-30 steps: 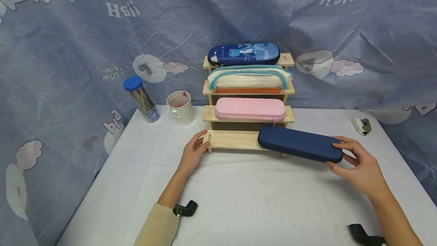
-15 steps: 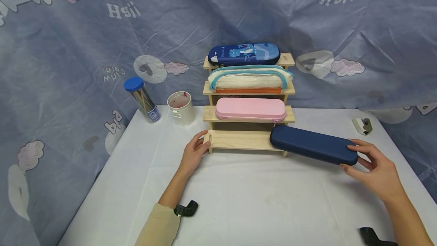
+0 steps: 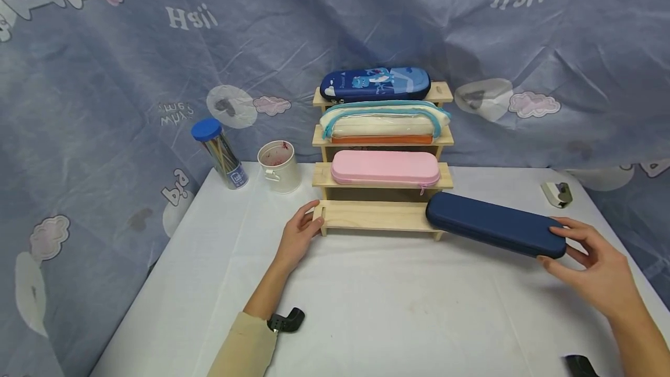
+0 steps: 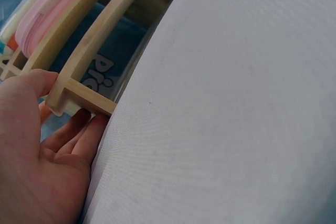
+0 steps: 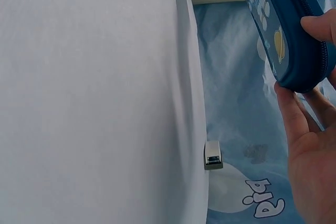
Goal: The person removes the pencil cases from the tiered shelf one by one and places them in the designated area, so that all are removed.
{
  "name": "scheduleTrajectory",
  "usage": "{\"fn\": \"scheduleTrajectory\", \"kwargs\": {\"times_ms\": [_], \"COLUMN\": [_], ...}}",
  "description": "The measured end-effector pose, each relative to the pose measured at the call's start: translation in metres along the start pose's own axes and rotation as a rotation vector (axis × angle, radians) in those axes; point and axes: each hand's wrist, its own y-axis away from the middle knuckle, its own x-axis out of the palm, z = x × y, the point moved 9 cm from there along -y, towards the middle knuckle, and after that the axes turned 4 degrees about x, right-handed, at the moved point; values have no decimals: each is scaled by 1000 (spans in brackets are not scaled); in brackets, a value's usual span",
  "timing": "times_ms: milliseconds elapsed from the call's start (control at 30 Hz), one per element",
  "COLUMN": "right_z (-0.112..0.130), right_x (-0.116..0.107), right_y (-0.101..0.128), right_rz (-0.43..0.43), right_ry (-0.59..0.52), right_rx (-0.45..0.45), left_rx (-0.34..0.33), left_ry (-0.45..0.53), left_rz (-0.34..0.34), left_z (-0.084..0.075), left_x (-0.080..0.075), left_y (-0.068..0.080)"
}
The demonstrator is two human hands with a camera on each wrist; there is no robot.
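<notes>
Here, just right of the pale wooden stepped shelf (image 3: 374, 215), my right hand (image 3: 599, 266) pinches the long dark-blue rounded case (image 3: 494, 224), its length running leftward to the shelf, whose left end my left hand (image 3: 297, 240) grips.

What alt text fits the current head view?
The right hand grips one end of a dark blue case, its other end by the bottom shelf of a wooden rack; the left hand holds the rack's left side. A pink case, a cream pouch and a printed blue case sit higher, one per tier.
</notes>
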Motion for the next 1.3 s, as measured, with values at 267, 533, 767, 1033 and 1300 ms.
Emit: {"fn": "scheduleTrajectory", "kwargs": {"times_ms": [267,533,767,1033,1300], "right_z": [-11,-21,-31,-44,-50], "right_x": [-10,-16,-15,-14,-13], "right_y": [4,5,0,-4,-10], "right_rz": [-39,-76,-77,-69,-63], "right_ry": [60,140,190,209,188], "right_rx": [47,111,150,217,247], "left_rx": [5,1,7,-8,-7], "left_ry": [2,-5,3,-12,2], "left_rz": [3,3,1,-4,0], "left_z": [1,0,-1,0,-1], "left_x": [0,0,0,-1,0], "left_y": [0,0,0,1,0]}}
